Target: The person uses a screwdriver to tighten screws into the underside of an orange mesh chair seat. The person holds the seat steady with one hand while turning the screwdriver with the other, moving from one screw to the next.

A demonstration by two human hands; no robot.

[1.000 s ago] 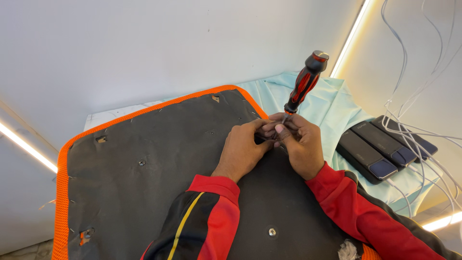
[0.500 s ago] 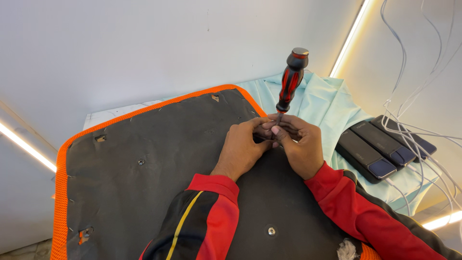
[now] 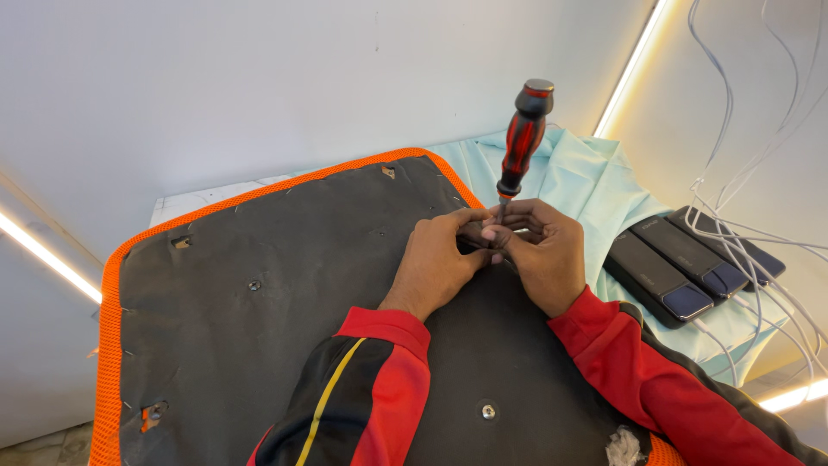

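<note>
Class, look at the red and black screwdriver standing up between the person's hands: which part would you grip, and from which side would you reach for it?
Grip the screwdriver by its thick, contoured red and black handle, probably coming from above. It stands almost upright, tilted slightly right, with the handle free in the air, while the left hand and right hand crowd the thin shaft at the base.

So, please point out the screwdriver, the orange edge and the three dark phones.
screwdriver (image 3: 523, 142), head view, on the red and black handle.
orange edge (image 3: 110, 293), head view, on the left border strip.
phones (image 3: 660, 274), head view, on the nearest phone's back.
</note>
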